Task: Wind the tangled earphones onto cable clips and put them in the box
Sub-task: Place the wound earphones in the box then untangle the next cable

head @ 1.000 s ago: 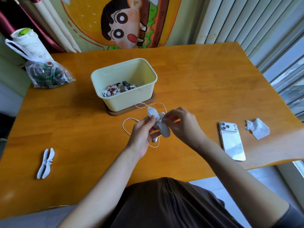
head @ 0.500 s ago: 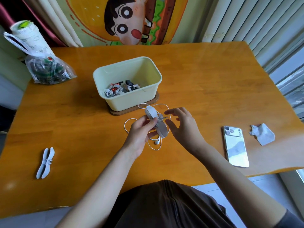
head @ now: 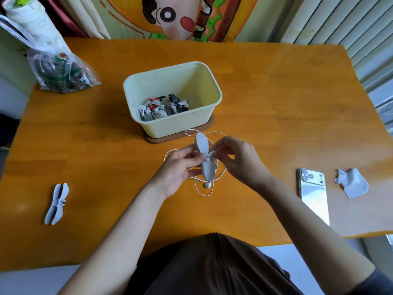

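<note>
My left hand (head: pixel 177 167) grips a grey cable clip (head: pixel 205 158) held upright just in front of the box. My right hand (head: pixel 238 159) pinches the white earphone cable (head: pixel 202 188) at the clip's middle, where some turns are wound. Loose loops of the cable lie on the table around the clip, with an earbud (head: pixel 207 185) below it. The pale yellow box (head: pixel 204 122) stands on a brown lid and holds several wound earphones (head: pixel 161 107). A second grey cable clip (head: pixel 57 203) lies at the table's left.
A white phone (head: pixel 313 194) and a crumpled grey pouch (head: pixel 352 184) lie to the right, near the table's front edge. A plastic bag with dark contents (head: pixel 61 73) sits at the back left. The wooden table (head: pixel 276 103) ends close to my body.
My right hand opened and drew back from the clip half a second ago, then came back to pinch the cable at the clip's middle. The view has tilted slightly.
</note>
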`<state>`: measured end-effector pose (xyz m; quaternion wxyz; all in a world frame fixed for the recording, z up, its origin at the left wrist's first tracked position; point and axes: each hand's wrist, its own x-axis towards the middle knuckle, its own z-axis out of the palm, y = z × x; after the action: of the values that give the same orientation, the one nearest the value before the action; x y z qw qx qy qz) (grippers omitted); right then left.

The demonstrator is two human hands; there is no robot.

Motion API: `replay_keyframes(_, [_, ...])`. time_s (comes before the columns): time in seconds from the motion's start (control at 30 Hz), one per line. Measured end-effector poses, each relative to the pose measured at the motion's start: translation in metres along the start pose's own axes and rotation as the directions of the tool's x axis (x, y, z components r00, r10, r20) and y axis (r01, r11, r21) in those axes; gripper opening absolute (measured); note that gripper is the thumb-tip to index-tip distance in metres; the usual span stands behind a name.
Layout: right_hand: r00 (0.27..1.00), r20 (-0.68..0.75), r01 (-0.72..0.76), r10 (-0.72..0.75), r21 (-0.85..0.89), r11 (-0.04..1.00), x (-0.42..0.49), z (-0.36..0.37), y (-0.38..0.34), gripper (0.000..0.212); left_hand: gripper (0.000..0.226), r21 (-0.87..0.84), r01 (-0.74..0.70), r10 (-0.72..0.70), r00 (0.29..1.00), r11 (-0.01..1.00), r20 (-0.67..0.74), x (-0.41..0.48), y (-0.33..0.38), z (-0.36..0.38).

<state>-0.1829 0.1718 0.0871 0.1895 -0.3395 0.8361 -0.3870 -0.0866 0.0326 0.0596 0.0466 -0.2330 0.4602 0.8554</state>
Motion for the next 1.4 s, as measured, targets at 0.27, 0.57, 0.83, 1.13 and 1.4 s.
replay_keyframes(0.27, [0.962, 0.103, -0.271, 0.255, 0.201, 0.941, 0.007, 0.001, 0.003, 0.006, 0.035, 0.049, -0.085, 0.086, 0.996, 0.995, -0.008, 0.007, -0.002, -0.006])
replay_keyframes(0.57, [0.922, 0.180, -0.384, 0.342, 0.523, 0.760, 0.005, 0.001, 0.001, 0.013, 0.031, -0.079, -0.063, 0.060, 0.997, 0.995, -0.038, 0.010, -0.008, -0.001])
replay_keyframes(0.83, [0.988, -0.027, 0.140, -0.152, -0.252, 0.957, -0.002, 0.017, 0.017, 0.021, 0.027, -0.170, -0.014, -0.017, 0.984, 0.985, -0.180, 0.015, -0.018, 0.001])
replay_keyframes(1.13, [0.994, -0.098, -0.045, 0.046, 0.004, 0.999, 0.002, 0.017, 0.006, 0.028, 0.024, -0.043, -0.052, 0.042, 0.979, 0.998, -0.198, 0.012, -0.015, -0.002])
replay_keyframes(1.4, [0.993, -0.073, 0.077, -0.091, -0.176, 0.981, 0.002, 0.020, 0.008, 0.050, 0.023, -0.035, -0.083, 0.073, 0.971, 0.996, -0.229, 0.014, -0.006, -0.001])
